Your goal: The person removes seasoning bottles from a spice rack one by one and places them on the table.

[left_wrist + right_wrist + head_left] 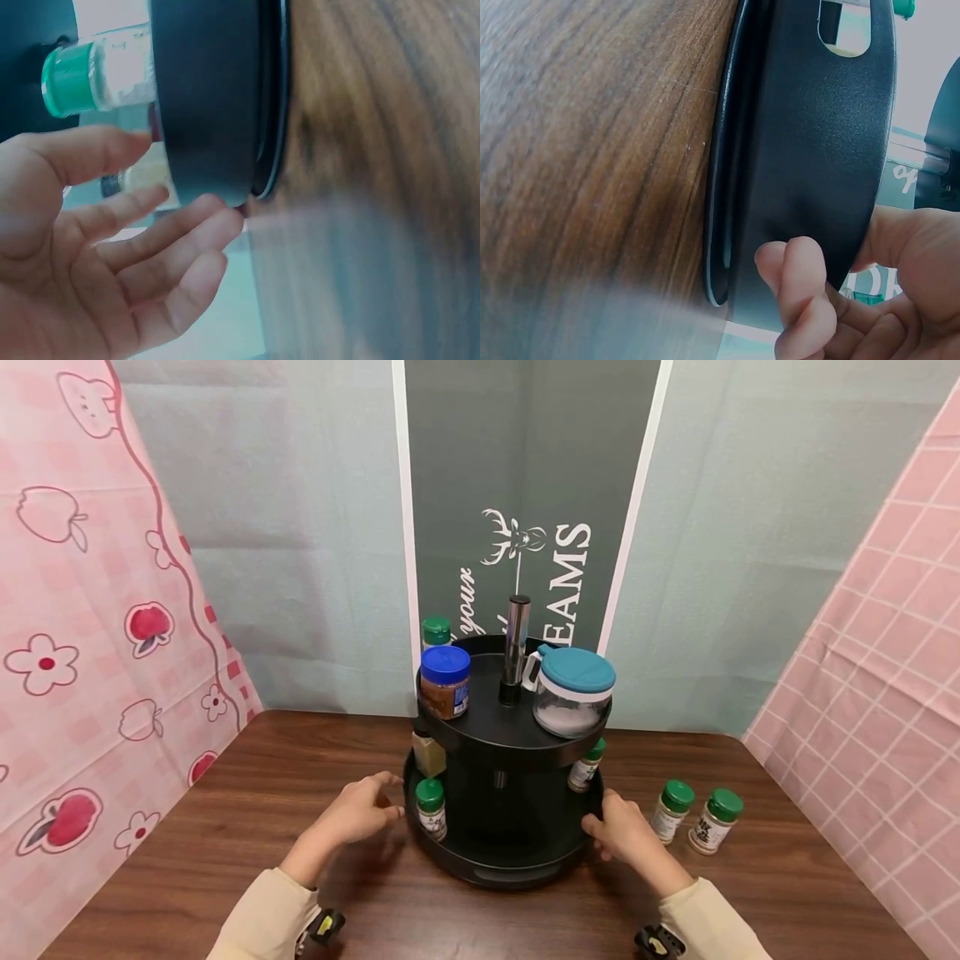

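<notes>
A black two-tier turntable rack point(517, 860) with a chrome post stands on the table. My left hand point(362, 810) is at the lower tray's left side, fingers loosely spread; in the left wrist view its fingertips reach the outer wall point(210, 97). At the right side my right hand point(621, 828) pinches the lower tray's rim, with curled fingers outside the wall point(817, 150) and the thumb over the edge. On the lower tier are green-capped shakers point(431, 810) and a dark-capped bottle point(429, 755). Above sit a blue-lidded jar point(446, 681) and a teal-lidded glass jar point(573, 693).
Two green-capped seasoning shakers point(672, 812) stand on the wooden table point(300, 752), right of the rack and close to my right forearm. Another green-capped shaker point(437, 631) is at the back of the upper tier. Fabric curtains point(300, 527) hang behind and at both sides.
</notes>
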Demonstrator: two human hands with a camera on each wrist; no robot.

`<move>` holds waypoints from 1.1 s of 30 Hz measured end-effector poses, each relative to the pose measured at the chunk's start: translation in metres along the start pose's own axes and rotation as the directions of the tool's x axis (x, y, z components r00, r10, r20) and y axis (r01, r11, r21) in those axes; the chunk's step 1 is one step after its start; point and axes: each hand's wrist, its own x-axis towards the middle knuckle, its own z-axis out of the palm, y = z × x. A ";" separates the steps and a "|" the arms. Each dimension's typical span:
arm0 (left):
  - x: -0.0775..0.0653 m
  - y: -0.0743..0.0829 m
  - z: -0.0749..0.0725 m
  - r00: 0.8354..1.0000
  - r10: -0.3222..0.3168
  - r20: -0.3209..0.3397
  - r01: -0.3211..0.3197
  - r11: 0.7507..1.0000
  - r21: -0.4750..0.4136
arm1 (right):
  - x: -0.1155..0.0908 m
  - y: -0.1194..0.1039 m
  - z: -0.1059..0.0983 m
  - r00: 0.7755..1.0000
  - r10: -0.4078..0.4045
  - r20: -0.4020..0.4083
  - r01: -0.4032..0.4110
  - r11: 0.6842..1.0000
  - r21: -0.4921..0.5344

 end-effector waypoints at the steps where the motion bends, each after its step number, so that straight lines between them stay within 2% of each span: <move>1: 0.000 0.000 -0.002 0.999 0.031 0.025 -0.031 1.000 0.003 | 0.000 0.000 0.000 1.000 0.004 -0.002 -0.004 1.000 0.000; 4: 0.000 0.000 -0.009 0.989 0.114 0.090 -0.117 0.993 0.025 | 0.000 0.000 0.001 1.000 0.013 -0.008 -0.013 1.000 -0.001; 7: 0.001 0.003 -0.011 0.982 0.150 0.117 -0.160 0.984 0.083 | -0.001 0.001 0.001 1.000 0.018 -0.010 -0.018 1.000 -0.002; 15: 0.000 0.016 -0.013 0.989 0.102 0.106 -0.126 0.961 0.245 | -0.001 0.002 0.002 1.000 0.013 -0.017 -0.013 1.000 -0.009; 18: -0.002 0.021 -0.015 0.988 0.115 0.103 -0.140 0.949 0.282 | -0.001 0.002 0.002 1.000 0.013 -0.017 -0.014 1.000 -0.007; 22: -0.001 0.025 -0.015 0.986 0.141 0.094 -0.163 0.941 0.298 | -0.001 0.002 0.002 1.000 0.015 -0.019 -0.015 1.000 -0.003; 28: 0.002 0.032 -0.015 0.989 0.122 0.089 -0.143 0.947 0.287 | -0.001 0.002 0.002 1.000 0.010 -0.028 -0.011 1.000 -0.005; 33: 0.006 0.039 -0.017 0.983 0.164 0.084 -0.182 0.940 0.287 | -0.001 0.001 0.002 1.000 0.006 -0.028 -0.006 1.000 -0.006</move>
